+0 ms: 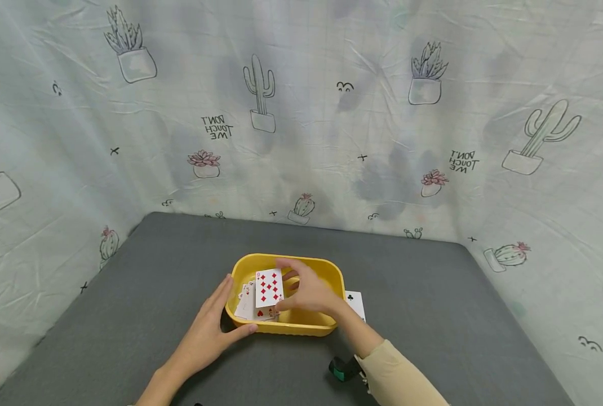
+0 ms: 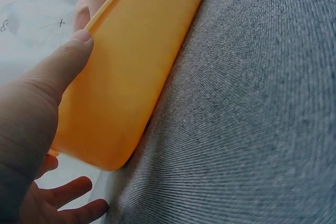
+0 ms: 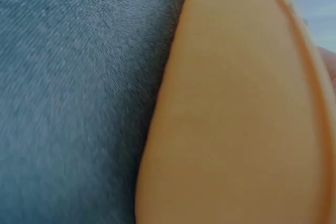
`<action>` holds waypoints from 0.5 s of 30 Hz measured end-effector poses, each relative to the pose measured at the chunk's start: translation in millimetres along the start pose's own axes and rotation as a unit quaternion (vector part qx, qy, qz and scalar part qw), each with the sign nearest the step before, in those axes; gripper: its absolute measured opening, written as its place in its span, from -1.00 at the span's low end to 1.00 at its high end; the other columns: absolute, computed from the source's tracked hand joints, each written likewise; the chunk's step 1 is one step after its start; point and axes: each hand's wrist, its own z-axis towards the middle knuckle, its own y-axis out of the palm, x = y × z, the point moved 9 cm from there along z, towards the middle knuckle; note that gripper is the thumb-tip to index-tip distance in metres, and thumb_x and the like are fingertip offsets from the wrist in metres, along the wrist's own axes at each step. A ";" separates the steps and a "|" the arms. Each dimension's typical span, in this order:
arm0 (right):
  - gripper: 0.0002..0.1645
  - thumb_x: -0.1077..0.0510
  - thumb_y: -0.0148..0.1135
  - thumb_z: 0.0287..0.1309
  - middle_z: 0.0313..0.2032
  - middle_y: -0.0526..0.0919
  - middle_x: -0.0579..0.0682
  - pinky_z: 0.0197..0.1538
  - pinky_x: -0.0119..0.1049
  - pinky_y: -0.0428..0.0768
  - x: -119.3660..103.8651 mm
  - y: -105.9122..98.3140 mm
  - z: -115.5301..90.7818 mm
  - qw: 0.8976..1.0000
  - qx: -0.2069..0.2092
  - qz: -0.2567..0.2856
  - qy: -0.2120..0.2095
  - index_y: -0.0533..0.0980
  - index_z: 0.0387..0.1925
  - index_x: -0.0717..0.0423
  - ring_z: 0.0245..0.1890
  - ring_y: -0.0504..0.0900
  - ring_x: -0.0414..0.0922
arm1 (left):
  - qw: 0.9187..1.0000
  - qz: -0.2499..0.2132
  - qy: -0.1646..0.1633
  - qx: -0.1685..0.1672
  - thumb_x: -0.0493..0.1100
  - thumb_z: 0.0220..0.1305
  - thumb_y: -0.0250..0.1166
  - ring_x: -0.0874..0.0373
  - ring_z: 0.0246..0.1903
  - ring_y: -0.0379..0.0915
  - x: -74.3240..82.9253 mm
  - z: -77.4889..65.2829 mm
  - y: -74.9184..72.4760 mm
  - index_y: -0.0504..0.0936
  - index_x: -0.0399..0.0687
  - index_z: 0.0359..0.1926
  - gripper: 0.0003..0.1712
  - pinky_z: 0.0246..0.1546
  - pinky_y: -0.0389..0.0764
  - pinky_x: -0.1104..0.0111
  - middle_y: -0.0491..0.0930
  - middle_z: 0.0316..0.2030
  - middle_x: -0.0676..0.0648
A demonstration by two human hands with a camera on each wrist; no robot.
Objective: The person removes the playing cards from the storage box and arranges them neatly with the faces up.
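A yellow plastic bin point(image 1: 301, 330) stands on the grey table, with several playing cards point(image 1: 245, 304) lying in its left half. My left hand point(image 1: 207, 327) spans the bin's near left corner, fingers straight along the left side and thumb on the front rim. The left wrist view shows that thumb point(image 2: 68, 64) against the rim and other fingers spread below. Over the bin, my right hand point(image 1: 306, 287) pinches a nine of diamonds point(image 1: 269, 287) by its right side, above the other cards. The right wrist view is mostly filled by the bin's outer wall point(image 3: 236, 103), hiding most of that hand.
A clubs card point(image 1: 355, 304) lies on the table against the bin's right end, partly hidden. A black device with a green patch point(image 1: 339, 370) is by my right sleeve point(image 1: 403, 375). The grey table point(image 1: 423, 293) meets a cactus-print curtain point(image 1: 311, 113) at the back and sides.
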 end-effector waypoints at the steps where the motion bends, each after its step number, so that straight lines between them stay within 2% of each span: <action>1: 0.04 0.25 0.62 -0.21 0.23 0.44 -0.01 0.09 -0.01 0.55 -1.8 -3.8 -2.9 1.000 0.003 0.001 0.003 0.33 0.36 0.12 0.06 0.50 0.01 | 1.000 0.003 -0.001 0.000 0.45 -0.01 0.38 -0.19 0.44 -0.14 -0.1 0.1 -0.1 -0.09 0.01 0.58 0.32 0.26 0.13 -0.25 -0.13 0.53 -0.11; 4: 0.02 0.27 0.61 -0.19 0.23 0.43 -0.03 0.07 0.03 0.56 -7.1 -17.3 -12.9 1.000 0.018 0.017 0.007 0.33 0.37 0.13 0.07 0.50 0.02 | 1.000 0.005 -0.007 -0.001 0.44 0.00 0.39 -0.19 0.44 -0.13 -0.9 -0.2 0.4 -0.09 0.01 0.57 0.32 0.26 0.12 -0.25 -0.13 0.53 -0.11; 10: 0.00 0.33 0.60 -0.17 0.22 0.43 -0.05 0.05 0.08 0.55 -15.6 -52.3 -42.2 0.996 0.063 0.065 0.008 0.37 0.36 0.02 0.00 0.51 0.01 | 1.000 0.005 -0.008 0.000 0.44 -0.02 0.40 -0.16 0.44 -0.14 -1.5 -0.1 0.7 -0.08 -0.01 0.57 0.34 0.29 0.11 -0.21 -0.12 0.53 -0.10; 15: 0.01 0.38 0.59 -0.18 0.21 0.44 -0.05 0.04 0.10 0.54 -15.5 -80.9 -69.6 0.994 0.094 0.055 -0.002 0.38 0.35 -0.04 -0.06 0.53 0.06 | 1.000 0.001 -0.006 0.003 0.47 -0.04 0.38 -0.16 0.44 -0.13 -0.9 0.2 -0.4 -0.08 0.01 0.57 0.35 0.28 0.12 -0.22 -0.12 0.53 -0.09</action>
